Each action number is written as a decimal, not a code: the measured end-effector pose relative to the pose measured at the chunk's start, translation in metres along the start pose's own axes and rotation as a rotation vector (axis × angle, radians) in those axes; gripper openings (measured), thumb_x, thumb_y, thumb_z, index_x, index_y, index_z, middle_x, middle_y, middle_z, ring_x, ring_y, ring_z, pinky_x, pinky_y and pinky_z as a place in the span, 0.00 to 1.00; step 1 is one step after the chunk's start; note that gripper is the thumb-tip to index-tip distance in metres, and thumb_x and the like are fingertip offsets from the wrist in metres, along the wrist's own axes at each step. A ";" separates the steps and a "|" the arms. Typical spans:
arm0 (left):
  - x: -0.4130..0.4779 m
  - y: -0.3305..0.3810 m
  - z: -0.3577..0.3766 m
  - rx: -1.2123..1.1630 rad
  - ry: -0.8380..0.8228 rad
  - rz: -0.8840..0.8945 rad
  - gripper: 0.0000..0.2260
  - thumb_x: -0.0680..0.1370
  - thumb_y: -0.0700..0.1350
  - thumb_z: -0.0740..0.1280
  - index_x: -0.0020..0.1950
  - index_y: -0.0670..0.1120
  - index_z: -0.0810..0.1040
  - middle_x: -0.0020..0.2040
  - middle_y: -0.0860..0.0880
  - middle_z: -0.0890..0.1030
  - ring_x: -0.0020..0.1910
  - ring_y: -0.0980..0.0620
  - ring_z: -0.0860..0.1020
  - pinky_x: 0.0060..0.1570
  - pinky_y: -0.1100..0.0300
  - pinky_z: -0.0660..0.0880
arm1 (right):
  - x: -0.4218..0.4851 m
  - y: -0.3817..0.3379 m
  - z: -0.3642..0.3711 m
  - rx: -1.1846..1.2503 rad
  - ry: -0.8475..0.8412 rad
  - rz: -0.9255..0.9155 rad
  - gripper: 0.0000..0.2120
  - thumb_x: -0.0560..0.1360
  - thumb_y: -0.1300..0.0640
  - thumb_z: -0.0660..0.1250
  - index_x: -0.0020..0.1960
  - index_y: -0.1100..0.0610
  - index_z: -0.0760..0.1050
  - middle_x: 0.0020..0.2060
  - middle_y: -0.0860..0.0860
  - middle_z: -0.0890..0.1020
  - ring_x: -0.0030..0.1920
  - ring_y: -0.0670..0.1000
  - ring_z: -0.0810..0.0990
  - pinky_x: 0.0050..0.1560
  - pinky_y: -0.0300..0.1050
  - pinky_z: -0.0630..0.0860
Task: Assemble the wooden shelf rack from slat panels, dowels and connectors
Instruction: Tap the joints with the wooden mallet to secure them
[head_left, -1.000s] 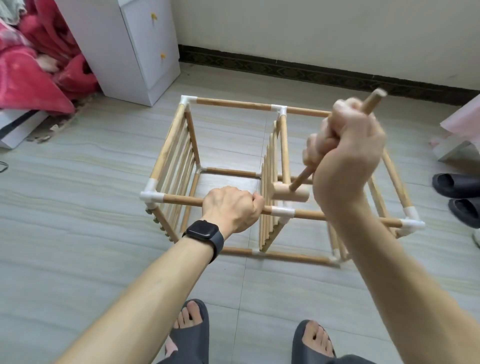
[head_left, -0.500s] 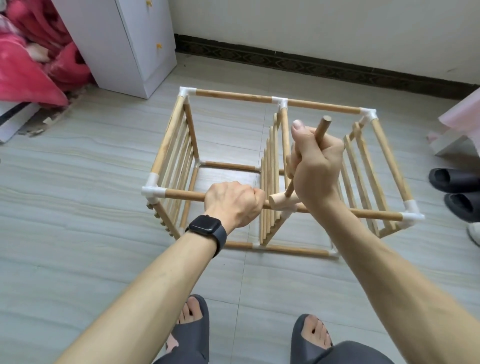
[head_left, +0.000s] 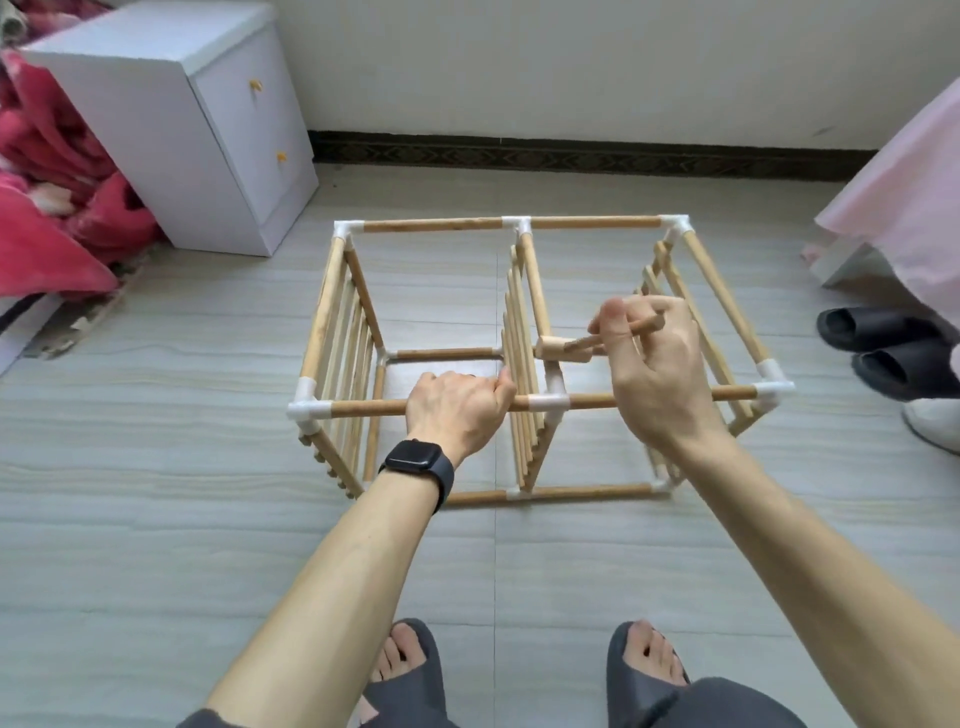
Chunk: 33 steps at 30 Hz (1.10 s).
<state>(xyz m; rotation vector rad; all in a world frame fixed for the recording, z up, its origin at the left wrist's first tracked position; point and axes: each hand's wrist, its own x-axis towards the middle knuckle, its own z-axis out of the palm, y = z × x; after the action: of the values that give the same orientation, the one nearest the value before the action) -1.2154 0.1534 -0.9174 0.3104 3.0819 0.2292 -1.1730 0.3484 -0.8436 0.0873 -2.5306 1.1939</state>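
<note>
The wooden shelf rack (head_left: 587, 224) stands on the tiled floor (head_left: 156, 519), the left hand (head_left: 457, 410) fisted round its near top dowel (head_left: 363, 408), the right hand (head_left: 654, 374) fingers curled round the handle of a small wooden mallet (head_left: 563, 349) above the middle connector (head_left: 545, 401).

One rack (head_left: 436, 224) stands at centre, made up of three panels: one at its 9 o'clock end (head_left: 340, 358), one in the middle (head_left: 519, 332) and one at its 3 o'clock end (head_left: 691, 291). Ten white connectors (head_left: 545, 401) show on it, six along the top edges and four lower down. There is one mallet (head_left: 563, 349). Two hands are in view, the left hand (head_left: 457, 410) and the right hand (head_left: 654, 374), with one watch (head_left: 415, 462). One cabinet (head_left: 171, 145) at 10 o'clock has two knobs (head_left: 254, 84) (head_left: 281, 156). Two worn slippers (head_left: 410, 691) (head_left: 644, 675) are at 6 o'clock. Two spare slippers (head_left: 862, 327) (head_left: 904, 371) and one white shoe (head_left: 935, 421) lie at 3 o'clock.
</note>
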 end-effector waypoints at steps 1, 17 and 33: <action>0.001 0.000 0.001 0.002 -0.008 0.002 0.24 0.83 0.59 0.40 0.40 0.55 0.71 0.30 0.52 0.69 0.33 0.49 0.69 0.43 0.51 0.62 | -0.012 0.009 -0.010 -0.109 -0.032 0.036 0.24 0.83 0.33 0.50 0.49 0.47 0.77 0.43 0.49 0.77 0.49 0.46 0.77 0.44 0.40 0.73; -0.036 -0.011 0.029 -0.032 0.429 0.302 0.11 0.83 0.43 0.66 0.65 0.50 0.80 0.52 0.50 0.84 0.48 0.43 0.80 0.53 0.47 0.71 | -0.114 0.054 -0.033 0.188 -0.140 0.343 0.13 0.85 0.57 0.56 0.68 0.45 0.65 0.43 0.46 0.79 0.38 0.43 0.76 0.42 0.34 0.70; -0.046 -0.003 0.032 0.021 0.159 0.095 0.24 0.85 0.59 0.46 0.79 0.67 0.42 0.83 0.54 0.52 0.82 0.48 0.46 0.72 0.45 0.26 | -0.094 0.042 -0.042 -0.257 -0.287 0.179 0.18 0.84 0.44 0.54 0.42 0.51 0.74 0.30 0.47 0.79 0.32 0.47 0.76 0.31 0.45 0.66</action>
<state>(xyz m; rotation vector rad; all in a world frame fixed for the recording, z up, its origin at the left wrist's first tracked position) -1.1689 0.1461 -0.9487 0.4616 3.2317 0.2361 -1.0813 0.3992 -0.8802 -0.0342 -2.9765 0.9643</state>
